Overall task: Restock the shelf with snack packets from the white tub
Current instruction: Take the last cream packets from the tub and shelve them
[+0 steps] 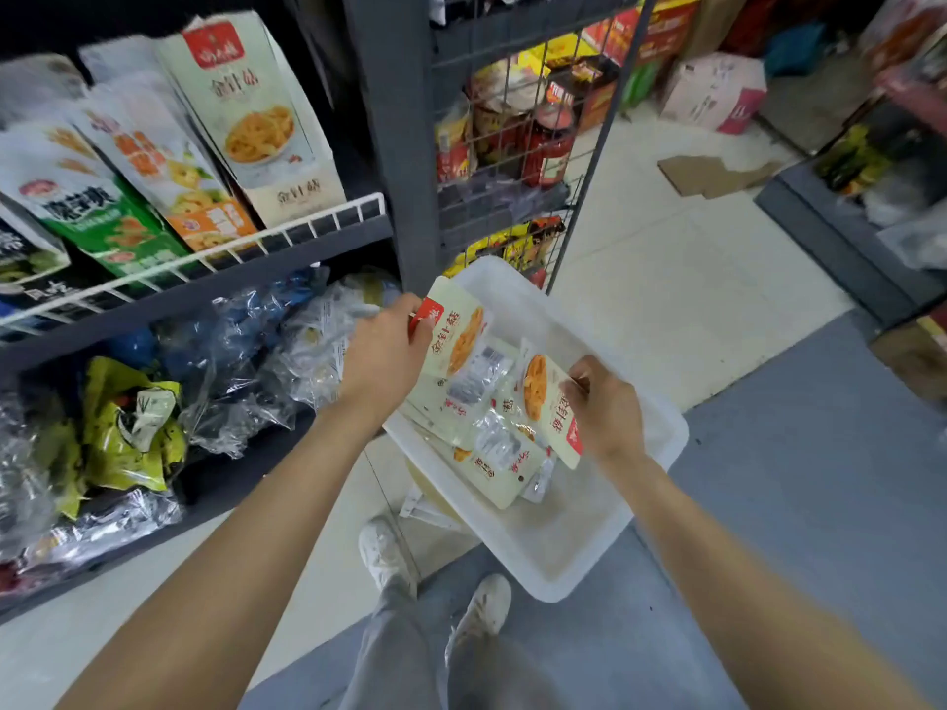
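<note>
My left hand (pixel 387 351) pinched a packet (pixel 456 335) by its red top | my right hand (pixel 607 409) gripped a second packet (pixel 551 407) | both over the white tub (pixel 645 509) | shelf (pixel 287 248) up-left of my left hand, the nearer | long axes toward it

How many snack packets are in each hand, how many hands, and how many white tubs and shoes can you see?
Hands: 2, the left hand and the right hand
Held snack packets: 2, the left packet and the right packet
White tub: 1
White shoes: 2, one and the other
Total: 7
More packets lie loose in the tub; they overlap too much to count.
</note>
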Demonstrator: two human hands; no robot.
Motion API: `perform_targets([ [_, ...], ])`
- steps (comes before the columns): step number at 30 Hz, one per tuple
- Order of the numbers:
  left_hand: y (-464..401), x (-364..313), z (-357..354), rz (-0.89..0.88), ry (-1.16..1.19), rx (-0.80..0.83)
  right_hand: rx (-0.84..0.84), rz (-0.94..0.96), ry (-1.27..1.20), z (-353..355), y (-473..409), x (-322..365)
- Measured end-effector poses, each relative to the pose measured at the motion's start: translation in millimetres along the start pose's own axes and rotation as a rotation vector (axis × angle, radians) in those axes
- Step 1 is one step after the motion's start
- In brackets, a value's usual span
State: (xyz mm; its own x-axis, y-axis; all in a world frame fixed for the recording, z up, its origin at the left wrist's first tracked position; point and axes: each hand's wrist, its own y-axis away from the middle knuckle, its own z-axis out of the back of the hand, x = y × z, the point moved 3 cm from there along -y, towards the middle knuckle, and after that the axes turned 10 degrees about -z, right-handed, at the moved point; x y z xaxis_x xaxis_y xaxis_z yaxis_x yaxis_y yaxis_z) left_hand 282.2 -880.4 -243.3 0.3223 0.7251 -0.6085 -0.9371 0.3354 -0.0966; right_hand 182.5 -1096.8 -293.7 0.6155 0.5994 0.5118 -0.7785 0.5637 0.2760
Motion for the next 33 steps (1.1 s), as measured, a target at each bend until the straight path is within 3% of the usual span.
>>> perform_targets([
  [4,-19.2,-3.1,51.0,0.003,0.019,-0.123,-0.022,0.11,-0.192,30.7,-2.4,58.3],
  [12,-53.5,19.0,172.0,-0.028,-0.037,-0.363,-0.036,0.406,-0.237,69.6,-7.6,210.4],
  [17,-96.8,39.3,232.4,-0.052,-0.134,-0.48,-0.154,0.511,-0.301,81.2,-18.4,276.8],
  [21,-142.6,53.1,253.5,-0.034,-0.256,-0.413,-0.216,0.566,-0.284,82.0,-23.2,314.0],
  [27,-197.1,75.6,243.3,-0.027,-0.458,-0.143,-0.183,0.635,-0.226,79.2,-27.8,357.5],
  [33,-223.4,92.5,227.8,-0.196,-0.57,0.048,-0.154,0.722,-0.166,72.6,-31.9,383.2],
])
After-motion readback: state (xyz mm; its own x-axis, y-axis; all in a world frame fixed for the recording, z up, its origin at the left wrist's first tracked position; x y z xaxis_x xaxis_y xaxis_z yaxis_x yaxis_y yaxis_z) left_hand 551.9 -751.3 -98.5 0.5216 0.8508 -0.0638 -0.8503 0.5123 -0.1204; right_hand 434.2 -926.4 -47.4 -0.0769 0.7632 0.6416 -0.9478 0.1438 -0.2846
